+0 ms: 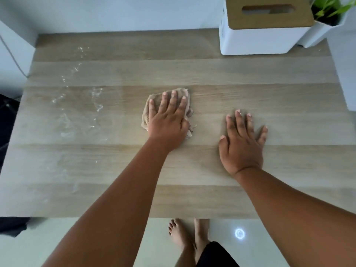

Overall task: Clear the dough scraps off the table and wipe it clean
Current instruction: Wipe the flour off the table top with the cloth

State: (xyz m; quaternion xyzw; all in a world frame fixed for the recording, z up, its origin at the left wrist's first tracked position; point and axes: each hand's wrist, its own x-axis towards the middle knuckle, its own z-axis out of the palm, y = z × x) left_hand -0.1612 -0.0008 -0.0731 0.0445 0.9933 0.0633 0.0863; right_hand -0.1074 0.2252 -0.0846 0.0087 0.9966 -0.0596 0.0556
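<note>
The right hand lies flat, fingers spread, on the wooden table. Just beyond, the left hand presses flat on a soft, floppy cloth; push from on top. Wet streaks shine far left.

Pale striped wood-grain table, streaked whitish at left; crumpled beige cloth; white tissue box topped tan; green leafy plant in white pot.

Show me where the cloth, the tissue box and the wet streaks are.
cloth [184, 93]: head view, far edge.
tissue box [256, 42]: head view, white front wall.
wet streaks [97, 99]: head view, glistening patch.
</note>
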